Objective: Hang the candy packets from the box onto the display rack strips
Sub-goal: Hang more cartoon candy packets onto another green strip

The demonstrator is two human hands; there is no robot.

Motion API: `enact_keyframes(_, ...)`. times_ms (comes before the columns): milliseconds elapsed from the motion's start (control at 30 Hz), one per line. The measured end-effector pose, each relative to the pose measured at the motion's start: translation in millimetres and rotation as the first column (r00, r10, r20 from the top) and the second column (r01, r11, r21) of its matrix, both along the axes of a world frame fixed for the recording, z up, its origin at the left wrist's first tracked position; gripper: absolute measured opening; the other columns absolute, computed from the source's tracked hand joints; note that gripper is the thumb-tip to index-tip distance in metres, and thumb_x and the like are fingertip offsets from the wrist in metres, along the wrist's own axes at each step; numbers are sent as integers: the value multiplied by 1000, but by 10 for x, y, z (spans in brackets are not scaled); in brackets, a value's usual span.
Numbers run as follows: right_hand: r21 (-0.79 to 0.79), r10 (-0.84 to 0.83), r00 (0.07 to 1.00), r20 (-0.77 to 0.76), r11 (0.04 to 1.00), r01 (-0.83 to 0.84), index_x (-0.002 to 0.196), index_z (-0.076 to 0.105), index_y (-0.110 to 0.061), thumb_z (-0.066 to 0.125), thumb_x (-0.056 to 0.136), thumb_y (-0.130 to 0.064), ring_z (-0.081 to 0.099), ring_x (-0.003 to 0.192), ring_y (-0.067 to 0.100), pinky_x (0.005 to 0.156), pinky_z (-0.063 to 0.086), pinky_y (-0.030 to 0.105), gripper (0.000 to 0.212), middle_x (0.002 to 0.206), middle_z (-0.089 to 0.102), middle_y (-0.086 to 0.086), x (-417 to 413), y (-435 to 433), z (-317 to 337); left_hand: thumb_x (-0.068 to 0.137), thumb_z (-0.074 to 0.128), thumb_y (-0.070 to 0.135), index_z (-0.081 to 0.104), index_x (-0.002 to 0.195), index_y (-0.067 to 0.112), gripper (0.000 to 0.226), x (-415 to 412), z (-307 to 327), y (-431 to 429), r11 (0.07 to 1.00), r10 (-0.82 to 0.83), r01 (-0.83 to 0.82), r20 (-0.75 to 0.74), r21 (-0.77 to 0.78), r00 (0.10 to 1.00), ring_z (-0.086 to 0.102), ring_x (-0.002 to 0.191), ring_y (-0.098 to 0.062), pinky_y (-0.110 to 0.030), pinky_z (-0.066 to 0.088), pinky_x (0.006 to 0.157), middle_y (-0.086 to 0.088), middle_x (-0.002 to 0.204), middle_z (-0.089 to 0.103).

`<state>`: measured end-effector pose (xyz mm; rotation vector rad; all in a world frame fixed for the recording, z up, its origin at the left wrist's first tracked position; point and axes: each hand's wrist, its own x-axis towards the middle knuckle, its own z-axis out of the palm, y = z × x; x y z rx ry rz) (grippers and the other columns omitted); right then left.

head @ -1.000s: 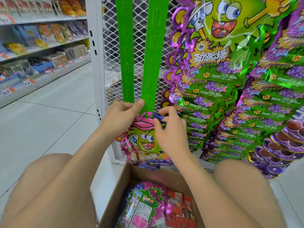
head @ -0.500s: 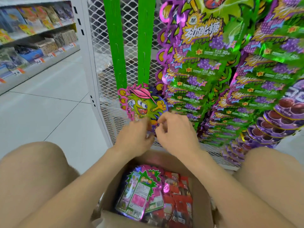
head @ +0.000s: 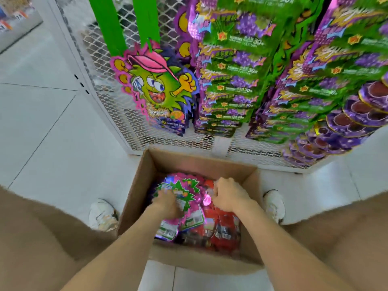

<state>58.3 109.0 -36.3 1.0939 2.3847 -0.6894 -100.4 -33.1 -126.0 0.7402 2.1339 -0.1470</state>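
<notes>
An open cardboard box (head: 189,162) on the floor between my knees holds several candy packets. Both hands are down inside it. My left hand (head: 167,203) lies with its fingers on the top green-and-pink candy packet (head: 184,189). My right hand (head: 228,196) is curled, and its fingertips pinch that packet's shiny pink edge (head: 206,200); motion blur hides the exact hold. One monster-face packet (head: 159,87) hangs at the bottom of the right green strip (head: 150,22). The left green strip (head: 107,24) beside it is bare.
The strips hang on a white wire mesh rack (head: 109,106). Dense columns of purple-and-green packets (head: 231,80) fill the rack to the right. Red packets (head: 222,225) lie in the box's right half. My shoes (head: 102,215) flank the box on white floor tiles.
Both hands let go of the monster-face packet, which now hangs on the strip, and dropped into the box. The view tilted downward.
</notes>
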Motion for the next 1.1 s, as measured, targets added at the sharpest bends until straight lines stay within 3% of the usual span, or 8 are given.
enact_keyframes(200, -42, 97, 991, 88, 995, -93, 114, 66, -11, 61, 95, -22, 66, 110, 39, 90, 55, 40, 22, 125, 63, 17, -11, 155, -228, 71, 84, 62, 23, 138, 10, 104, 289, -450, -7, 991, -129, 133, -194, 11, 973, 49, 129, -42, -51, 52, 103, -17, 142, 39)
enact_keyframes(400, -66, 75, 991, 115, 995, -68, 100, 57, -7, 60, 94, -9, 64, 101, 37, 79, 52, 37, 7, 123, 62, 19, -9, 234, -202, 81, 80, 28, 44, 147, 17, 76, 134, -40, 202, 937, -103, 77, 57, 340, 993, 59, 121, -36, -36, 50, 101, -13, 133, 47)
enact_keyframes(500, -67, -69, 997, 43, 995, 71, 139, 47, -5, 67, 93, -6, 61, 121, 40, 94, 55, 42, 50, 136, 56, 22, 50, 297, -164, 94, 73, 19, 58, 139, 17, 47, 8, 352, 353, 898, -67, -23, 189, 440, 980, 62, 101, -25, -26, 48, 81, -3, 115, 56)
enact_keyframes(600, -151, -226, 971, -80, 966, 212, 161, 27, -8, 70, 92, -15, 53, 135, 39, 106, 50, 39, 82, 145, 55, 23, 99, 356, -53, 104, 62, 9, 65, 117, 19, 17, -150, 688, 393, 850, -127, -47, 291, 524, 948, 64, 87, -19, -44, 58, 87, -9, 104, 71)
enact_keyframes(733, -294, -411, 898, -158, 888, 355, 115, 69, -9, 74, 82, -33, 66, 101, 26, 89, 51, 33, 41, 100, 68, 10, 97, 465, 105, 108, 57, 12, 68, 122, 12, 17, -299, 1070, 274, 780, -24, -218, 377, 586, 926, 39, 62, -17, -29, 38, 57, -10, 86, 53)
enact_keyframes(833, -471, -571, 783, -247, 777, 418, 81, 67, -16, 74, 83, -17, 58, 75, 21, 71, 46, 35, 7, 76, 61, 6, 76, 457, 272, 110, 54, 13, 67, 121, 39, 32, -338, 1289, 181, 749, 57, -321, 427, 580, 903, 28, 56, -19, -27, 26, 48, -8, 91, 49)
enact_keyframes(1000, -460, -542, 625, -562, 833, 308, 79, 74, -17, 73, 93, -11, 55, 71, 16, 64, 39, 29, 15, 73, 65, -2, -98, 308, 810, 98, 65, 16, 73, 123, 29, 29, -519, 1669, 162, 704, 178, -408, 411, 582, 894, 54, 78, -26, -43, 56, 76, -14, 91, 61)
enact_keyframes(1100, -200, -280, 609, -742, 960, 197, 97, 72, -22, 66, 100, -18, 45, 68, 16, 62, 33, 30, 8, 76, 57, -3, -265, 204, 1224, 89, 64, 14, 71, 114, 23, 28, -656, 2161, 229, 616, 258, -377, 275, 692, 926, 66, 93, -27, -44, 56, 91, -8, 100, 71)
